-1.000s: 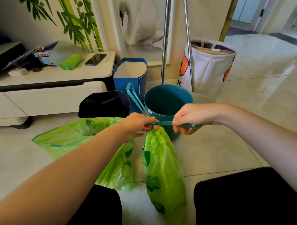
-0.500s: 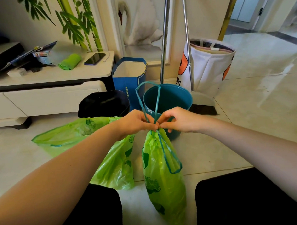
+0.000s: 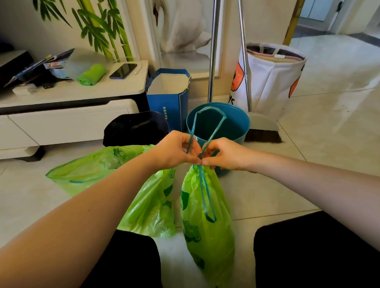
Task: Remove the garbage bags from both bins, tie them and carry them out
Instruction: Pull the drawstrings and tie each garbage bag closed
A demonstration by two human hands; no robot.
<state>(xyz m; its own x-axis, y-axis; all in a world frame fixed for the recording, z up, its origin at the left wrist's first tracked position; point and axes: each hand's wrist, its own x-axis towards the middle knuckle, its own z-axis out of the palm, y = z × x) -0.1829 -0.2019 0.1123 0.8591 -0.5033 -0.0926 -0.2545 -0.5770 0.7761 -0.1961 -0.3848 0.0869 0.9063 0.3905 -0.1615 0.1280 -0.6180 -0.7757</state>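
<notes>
Head view: left hand (image 3: 174,152) and right hand (image 3: 225,154) both pinch the blue drawstring (image 3: 208,130) at the gathered neck of the bag (image 3: 206,218), fingertips meeting, probably to cinch a knot. Bag hangs between the knees; second bag (image 3: 112,168) lies untied on the floor by the black bin (image 3: 137,128) and teal bin (image 3: 233,127). Both forearms reach forward, converging.

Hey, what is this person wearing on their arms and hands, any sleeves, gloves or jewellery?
Nothing shows. Both forearms are bare right to the frame edges, with no sleeve in view. The left hand and right hand have no gloves, and no ring, watch or bracelet is visible. Dark black clothing covers the knees below.
</notes>
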